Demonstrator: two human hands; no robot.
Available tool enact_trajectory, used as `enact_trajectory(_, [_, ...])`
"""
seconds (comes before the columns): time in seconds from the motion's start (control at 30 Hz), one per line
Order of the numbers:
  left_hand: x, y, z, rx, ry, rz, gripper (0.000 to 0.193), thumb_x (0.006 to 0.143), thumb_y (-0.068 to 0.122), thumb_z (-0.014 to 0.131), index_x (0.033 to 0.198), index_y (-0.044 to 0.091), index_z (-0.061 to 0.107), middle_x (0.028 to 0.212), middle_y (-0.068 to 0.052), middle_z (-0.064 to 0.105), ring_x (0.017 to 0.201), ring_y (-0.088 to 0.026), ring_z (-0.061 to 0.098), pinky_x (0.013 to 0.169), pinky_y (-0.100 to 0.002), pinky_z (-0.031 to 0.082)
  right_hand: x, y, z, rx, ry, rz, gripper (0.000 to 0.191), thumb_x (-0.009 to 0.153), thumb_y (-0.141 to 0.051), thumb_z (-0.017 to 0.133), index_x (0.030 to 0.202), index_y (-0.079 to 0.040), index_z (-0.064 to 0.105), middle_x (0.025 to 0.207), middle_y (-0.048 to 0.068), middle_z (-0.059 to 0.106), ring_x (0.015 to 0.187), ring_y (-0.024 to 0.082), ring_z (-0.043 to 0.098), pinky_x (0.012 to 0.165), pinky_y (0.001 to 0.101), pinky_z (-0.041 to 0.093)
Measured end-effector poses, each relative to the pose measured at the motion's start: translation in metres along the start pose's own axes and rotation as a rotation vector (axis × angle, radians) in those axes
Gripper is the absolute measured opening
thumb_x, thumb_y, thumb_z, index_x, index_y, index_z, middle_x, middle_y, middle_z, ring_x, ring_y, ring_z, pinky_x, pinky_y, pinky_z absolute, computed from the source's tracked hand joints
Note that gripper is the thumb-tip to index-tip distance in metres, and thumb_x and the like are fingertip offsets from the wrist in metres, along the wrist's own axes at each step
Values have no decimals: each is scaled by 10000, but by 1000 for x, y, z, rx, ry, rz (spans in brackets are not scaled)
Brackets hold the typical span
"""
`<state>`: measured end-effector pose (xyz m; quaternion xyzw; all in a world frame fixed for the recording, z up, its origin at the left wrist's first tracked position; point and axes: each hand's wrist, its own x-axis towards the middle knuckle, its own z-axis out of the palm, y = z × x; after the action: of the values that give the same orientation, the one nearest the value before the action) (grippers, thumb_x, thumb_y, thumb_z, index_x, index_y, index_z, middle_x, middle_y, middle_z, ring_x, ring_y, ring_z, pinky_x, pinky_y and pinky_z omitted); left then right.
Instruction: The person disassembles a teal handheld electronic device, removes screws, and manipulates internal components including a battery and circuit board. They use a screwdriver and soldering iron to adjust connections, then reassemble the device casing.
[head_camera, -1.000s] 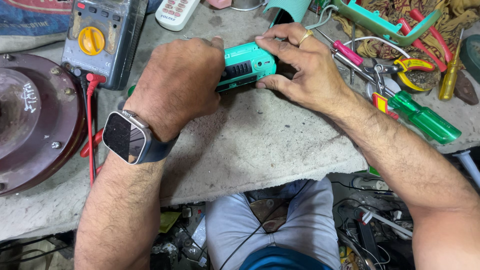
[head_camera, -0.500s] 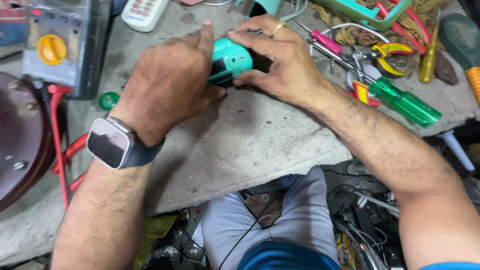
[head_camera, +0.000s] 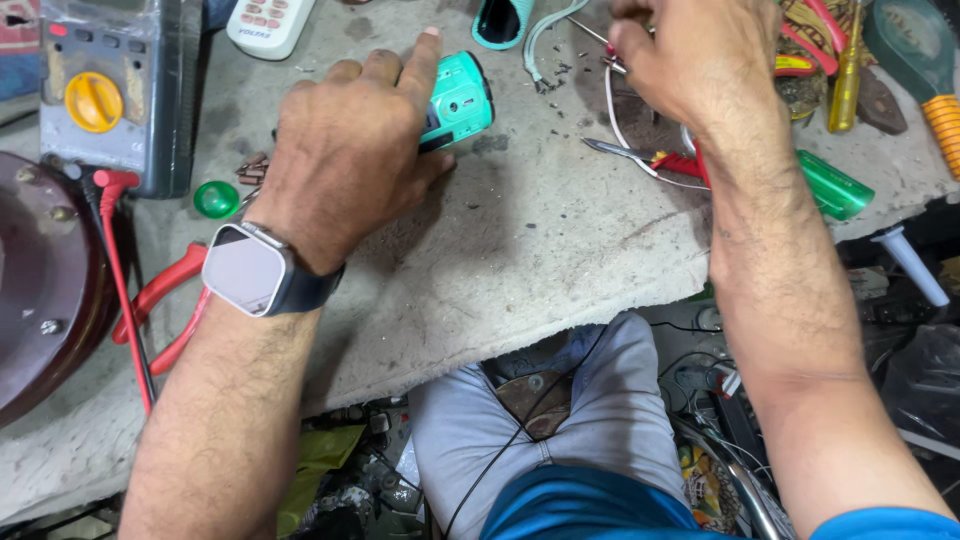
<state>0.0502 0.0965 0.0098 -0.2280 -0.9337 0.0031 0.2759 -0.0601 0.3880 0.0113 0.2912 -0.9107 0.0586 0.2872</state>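
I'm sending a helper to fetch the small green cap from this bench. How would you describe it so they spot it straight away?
Start at the grey multimeter with the yellow dial at the bench's far left corner. Just right of its lower edge, beside the left hand wearing a watch, lies the small round green cap on the concrete. It is translucent and button-like, unlike the long red pliers handles nearby.

I sit at a rough grey concrete counter (head_camera: 520, 260) with a chipped, uneven near edge. Flat, even light falls on it without hard shadows. Beneath its edge, the floor (head_camera: 350, 480) around my knees is dim and crowded with wires and scraps.
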Motion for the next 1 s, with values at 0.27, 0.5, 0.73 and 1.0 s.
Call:
enact_trajectory(0.27, [4,4,6,93,-17,-53,913,669,430,909,1406,-4,592,950,-139,713,781,-285,713,569,-423,563,-3,29,31,-98,-145,33,210,893,-60,698,1098,-72,741,942,189,737,928,408,699,752,536,521])
enact_trajectory(0.5, [4,4,5,55,26,-60,904,698,466,889,1425,22,587,948,-127,710,779,-285,704,581,-438,552,-3,7,-5,377,133,-4,120,976,71,663,1093,47,678,1011,162,697,897,293,673,772,413,516])
enact_trajectory(0.73, [6,6,6,95,-32,-94,877,714,486,872,1432,67,589,949,-127,707,786,-271,702,592,-434,547,0,-26,-29,1157,78,175,139,924,15,733,1034,-36,667,987,-32,677,920,60,675,842,219,582])
enact_trajectory(1.0, [8,7,7,88,-53,-114,853,732,457,858,1435,59,583,955,-128,709,801,-278,701,594,-443,543,9,-43,-3,790,-238,87,118,998,-50,822,1019,9,723,817,98,707,689,133,638,623,277,518])
